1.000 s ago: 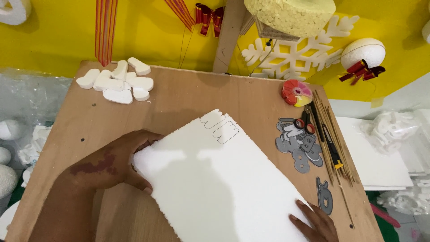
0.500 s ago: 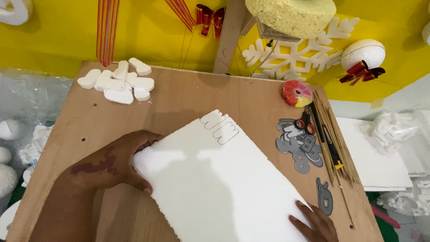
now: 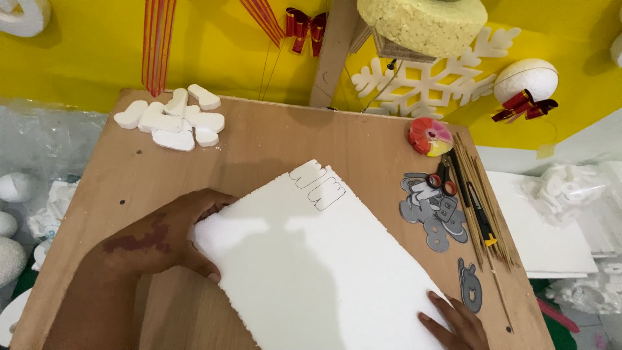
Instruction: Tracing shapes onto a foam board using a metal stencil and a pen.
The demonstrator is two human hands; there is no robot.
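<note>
A large white foam sheet lies slanted across a brown wooden board. Its far corner carries pencilled outlines and cut notches. My left hand grips the sheet's left edge, fingers curled around it. At the bottom right, my right hand presses its fingertips on the sheet's lower right edge. Only part of that hand shows.
Cut white foam shapes lie at the board's far left. Grey letter templates, scissors, thin wooden sticks and a red tape roll sit on the right. A foam snowflake and ball lean on the yellow wall.
</note>
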